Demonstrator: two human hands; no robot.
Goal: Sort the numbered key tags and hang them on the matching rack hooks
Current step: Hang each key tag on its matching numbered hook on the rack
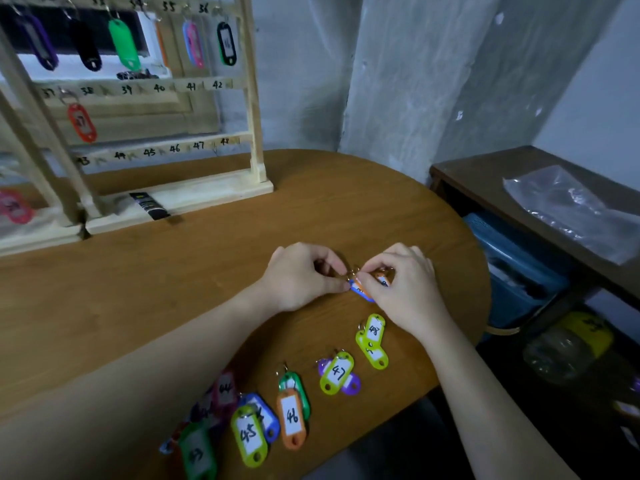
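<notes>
Both hands meet near the worktop's right edge: the left hand pinches a metal ring, and the right hand pinches a blue tag with an orange tag under its fingers. Tags 48, 47, 46 and 45 lie along the near edge. At the far left corner stands the rack, with a red tag on hook 37.

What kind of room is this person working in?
Probably a storeroom or back room, not a tidy office: bare concrete walls, a wooden key rack with numbered hooks on a round table, and a plastic crate under a side bench.
</notes>
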